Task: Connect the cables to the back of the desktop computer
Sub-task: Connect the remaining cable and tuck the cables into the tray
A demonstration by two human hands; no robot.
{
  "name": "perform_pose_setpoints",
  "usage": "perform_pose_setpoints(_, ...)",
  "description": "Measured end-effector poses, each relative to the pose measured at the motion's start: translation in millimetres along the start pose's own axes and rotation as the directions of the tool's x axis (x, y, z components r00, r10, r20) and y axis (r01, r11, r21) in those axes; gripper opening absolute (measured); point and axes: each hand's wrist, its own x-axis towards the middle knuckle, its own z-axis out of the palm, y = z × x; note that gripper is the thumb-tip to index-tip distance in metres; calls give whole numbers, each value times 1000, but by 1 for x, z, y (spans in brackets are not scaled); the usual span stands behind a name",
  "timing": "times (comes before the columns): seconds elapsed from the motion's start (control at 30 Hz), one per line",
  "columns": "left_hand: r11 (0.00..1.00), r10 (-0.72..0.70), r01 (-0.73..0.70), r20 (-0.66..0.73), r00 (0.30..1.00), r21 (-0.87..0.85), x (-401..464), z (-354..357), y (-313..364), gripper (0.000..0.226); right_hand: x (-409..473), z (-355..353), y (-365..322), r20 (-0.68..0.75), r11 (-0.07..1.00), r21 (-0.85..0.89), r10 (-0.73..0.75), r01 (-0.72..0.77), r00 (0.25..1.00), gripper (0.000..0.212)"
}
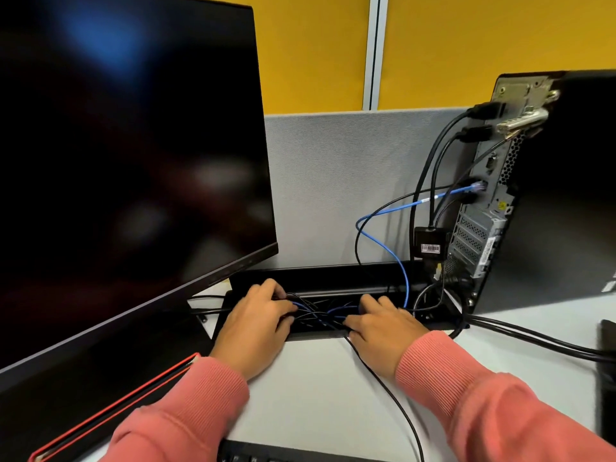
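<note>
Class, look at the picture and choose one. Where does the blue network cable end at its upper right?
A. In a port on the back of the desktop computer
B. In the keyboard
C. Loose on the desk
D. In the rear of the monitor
A: the blue network cable rises from the cable tray, where both hands work, and its plug sits in a port on the back of the desktop computer.

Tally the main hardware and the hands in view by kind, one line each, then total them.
Monitor: 1
Desktop computer: 1
Keyboard: 1
Blue network cable: 1
Hands, left hand and right hand, both in the cable tray: 2
Total: 6
</note>
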Motion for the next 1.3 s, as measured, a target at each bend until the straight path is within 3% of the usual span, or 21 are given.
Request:
perform_pose_setpoints(0.17, 994, -21, 29, 78, 997, -106, -3, 0, 5, 30, -2, 1, -3, -69, 999, -47, -28, 25, 997, 34)
perform_pose_setpoints(0.27, 999, -32, 36, 161, 986, -21, -6, 0, 7, 37, -4, -1, -4, -106, 994, -91, -73, 63, 992, 30)
perform_pose_setpoints(0.47, 999, -37, 29, 351, 936, 27, -8, -1, 7, 40, -8, -6, -4, -68, 988, -115, -114, 106, 991, 51)
perform_pose_setpoints(0.6, 1000, -24, 24, 330, 944, 3, -7, 0, 7, 41, -13, -7, -7, -113, 972, -188, -166, 143, 979, 36)
perform_pose_setpoints(0.73, 998, 21, -29, 131, 991, 56, -8, -4, 7, 36, -21, -11, -14, -320, 973, -201, -173, 111, 931, 28)
perform_pose_setpoints(0.83, 994, 104, -104, 19, 994, 13, -8, -6, 7, 27, -28, -13, -15, -433, 995, -72, -99, 75, 896, 46)
perform_pose_setpoints(0.9, 990, 134, -132, 48, 990, -46, -9, -6, 7, 28, -27, -11, -10, -479, 999, 36, -14, 36, 878, 62)
perform_pose_setpoints(1.0, 983, 154, -139, 118, 981, -120, -11, -8, 11, 47, -24, -7, -3, -446, 995, 94, 23, 21, 895, 75)
perform_pose_setpoints(1.13, 982, 171, -150, 190, 967, -116, -12, -7, 17, 60, -19, 0, 3, -400, 999, 28, -30, 45, 916, 70)
perform_pose_setpoints(1.23, 976, 200, -179, 185, 962, -124, -10, -2, 17, 58, -14, 1, 8, -412, 989, -95, -139, 109, 901, 57)
perform_pose_setpoints(1.3, 973, 215, -191, 206, 955, -133, -11, 0, 18, 55, -12, -1, 7, -331, 979, -155, -175, 130, 927, 46)
